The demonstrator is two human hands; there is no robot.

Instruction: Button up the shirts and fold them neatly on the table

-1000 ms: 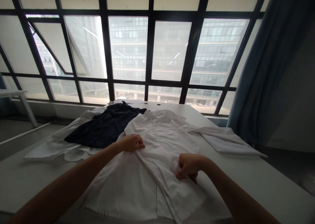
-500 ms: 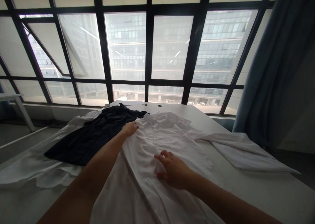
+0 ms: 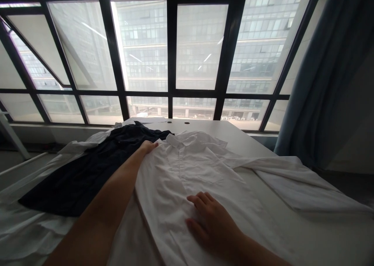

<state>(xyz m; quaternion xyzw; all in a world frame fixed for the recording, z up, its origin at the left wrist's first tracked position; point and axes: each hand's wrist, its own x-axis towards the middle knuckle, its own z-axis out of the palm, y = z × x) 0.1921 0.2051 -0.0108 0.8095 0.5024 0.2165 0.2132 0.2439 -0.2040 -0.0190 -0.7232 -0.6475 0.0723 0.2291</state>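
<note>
1. A white, long-sleeved, button-front fabric shirt (image 3: 175,172) is spread over a white, flat-topped table (image 3: 241,143), its collar set toward the window end and its lower part run out of view at the near edge.
2. The shirt's far shoulder, beside the collar, is reached by the left hand (image 3: 149,146); the fingertips are laid at the edge of the fabric, but whether cloth is pinched between them cannot be told.
3. The lower front of the shirt is covered by the right hand (image 3: 210,219) — palm down, the thumb held well apart from the loosely bent fingers, nothing seen gripped.
4. A white fabric sleeve (image 3: 286,164) is stretched out across the table on the right hand's side, its surface creased.
5. A dark navy cloth garment (image 3: 87,172) is laid just beside the shirt, partly hidden by the left forearm; crumpled white cloth (image 3: 32,235) is seen beyond its edges.
6. The far end is closed by a black-framed glass window (image 3: 172,44), flanked by a blue-grey fabric curtain (image 3: 315,83).
</note>
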